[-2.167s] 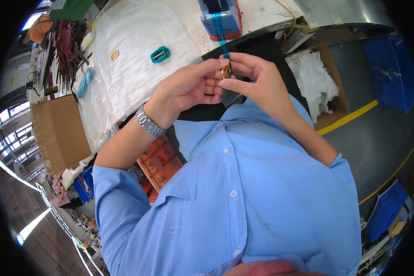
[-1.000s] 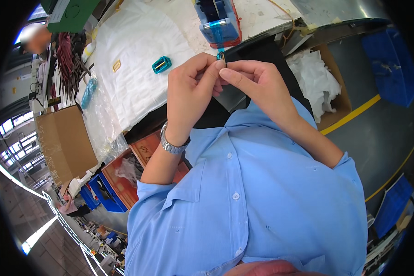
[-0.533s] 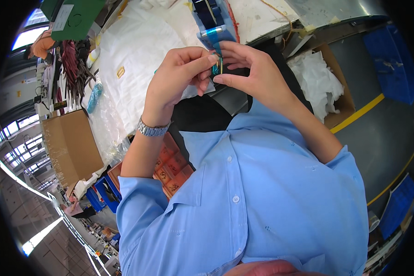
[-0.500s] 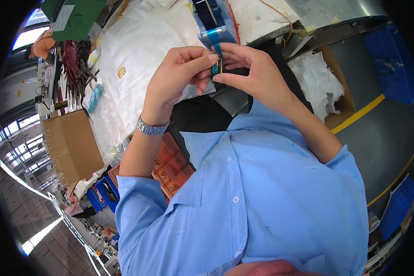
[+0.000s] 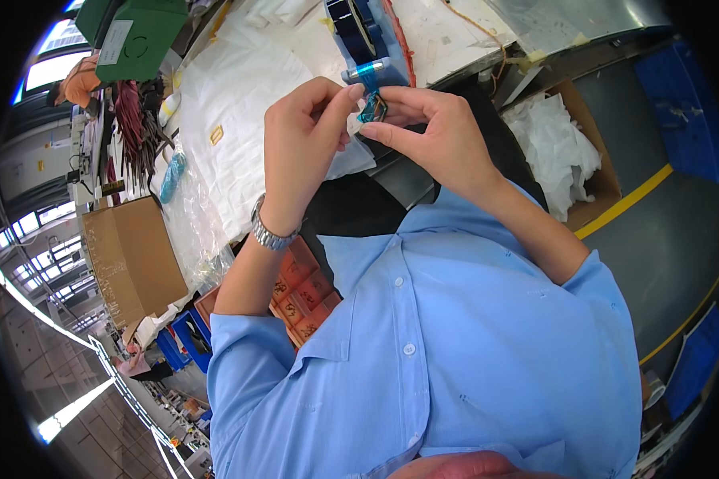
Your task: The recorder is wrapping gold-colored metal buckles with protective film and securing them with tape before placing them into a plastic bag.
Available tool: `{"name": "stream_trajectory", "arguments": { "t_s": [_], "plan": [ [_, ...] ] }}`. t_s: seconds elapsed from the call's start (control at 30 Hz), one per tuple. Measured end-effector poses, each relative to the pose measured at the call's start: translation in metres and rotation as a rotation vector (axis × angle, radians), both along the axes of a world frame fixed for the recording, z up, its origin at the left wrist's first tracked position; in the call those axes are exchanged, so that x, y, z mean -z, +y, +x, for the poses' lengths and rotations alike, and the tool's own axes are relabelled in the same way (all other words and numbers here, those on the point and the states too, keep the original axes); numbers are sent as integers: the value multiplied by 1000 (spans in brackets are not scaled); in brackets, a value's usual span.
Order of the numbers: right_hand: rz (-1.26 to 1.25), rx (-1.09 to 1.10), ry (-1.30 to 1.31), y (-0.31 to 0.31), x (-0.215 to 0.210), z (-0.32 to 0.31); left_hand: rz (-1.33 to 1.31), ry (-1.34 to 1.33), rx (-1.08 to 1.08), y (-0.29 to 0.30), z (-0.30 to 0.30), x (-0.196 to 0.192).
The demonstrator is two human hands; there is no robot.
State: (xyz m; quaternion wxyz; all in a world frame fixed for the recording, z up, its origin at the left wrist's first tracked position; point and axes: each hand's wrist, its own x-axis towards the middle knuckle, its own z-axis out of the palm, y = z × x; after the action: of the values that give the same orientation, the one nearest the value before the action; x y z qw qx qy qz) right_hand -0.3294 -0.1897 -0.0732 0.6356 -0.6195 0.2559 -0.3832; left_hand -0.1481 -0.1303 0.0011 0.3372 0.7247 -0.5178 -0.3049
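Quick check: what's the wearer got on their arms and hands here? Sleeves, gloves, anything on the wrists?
Both hands are bare, no gloves. The left hand has a silver metal link watch on its wrist. The right hand shows nothing on its wrist. The light blue button-up shirt has short sleeves, so both forearms are uncovered. No rings can be made out.

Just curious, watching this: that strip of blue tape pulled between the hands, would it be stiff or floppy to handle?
Probably floppy: the blue tape is a thin, see-through strip running from the dispenser to the small part pinched by the left hand and right hand. Likely very light. It looks glossy, so it may cling to fingers.
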Motion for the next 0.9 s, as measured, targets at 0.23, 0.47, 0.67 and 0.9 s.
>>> {"name": "stream_trajectory", "arguments": {
  "t_s": [0.23,0.47,0.67,0.9],
  "plan": [
    [162,-20,-76,0,-9,4,-459,-354,96,34,-28,20],
    [189,-1,-61,-2,-7,7,-674,-434,54,23,-28,48],
    [235,5,-81,-2,-9,8,-658,-101,-197,27,-42,55],
    [202,34,-62,-6,-6,6,-626,-407,-48,23,-39,62]
  ]
}}
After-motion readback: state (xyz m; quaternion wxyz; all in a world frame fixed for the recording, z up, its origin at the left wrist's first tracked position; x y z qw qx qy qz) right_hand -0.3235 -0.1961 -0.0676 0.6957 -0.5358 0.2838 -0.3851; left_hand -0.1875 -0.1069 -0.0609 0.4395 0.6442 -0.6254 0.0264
